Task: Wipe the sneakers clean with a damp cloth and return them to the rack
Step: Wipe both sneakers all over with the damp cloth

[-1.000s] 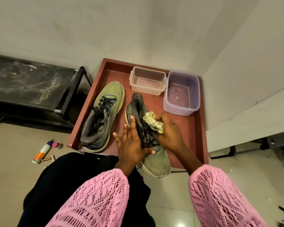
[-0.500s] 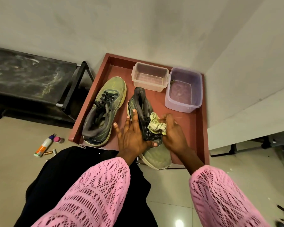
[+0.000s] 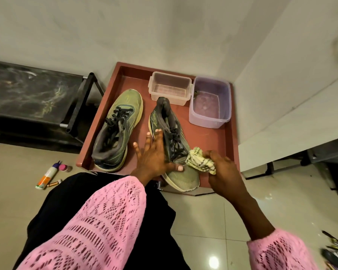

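1. Left hand (image 3: 152, 158): fingers (image 3: 158, 136) spread flat, thumb across the laces, steadying the right sneaker (image 3: 173, 145).
2. Right hand (image 3: 222, 170) fingers curl round a bunched cloth (image 3: 200, 160), touching that sneaker's toe side.
3. Left of the spread fingers, the other sneaker (image 3: 117, 129); both lie in the tray (image 3: 215, 139).

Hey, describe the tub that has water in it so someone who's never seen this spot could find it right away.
Look for the red tray on the floor in the wall corner, holding two sneakers. Two plastic tubs sit side by side at its far end. The water tub is the right one, by the tray's right rim: purple-tinted and bigger, while its neighbour, the clear tub, is smaller.
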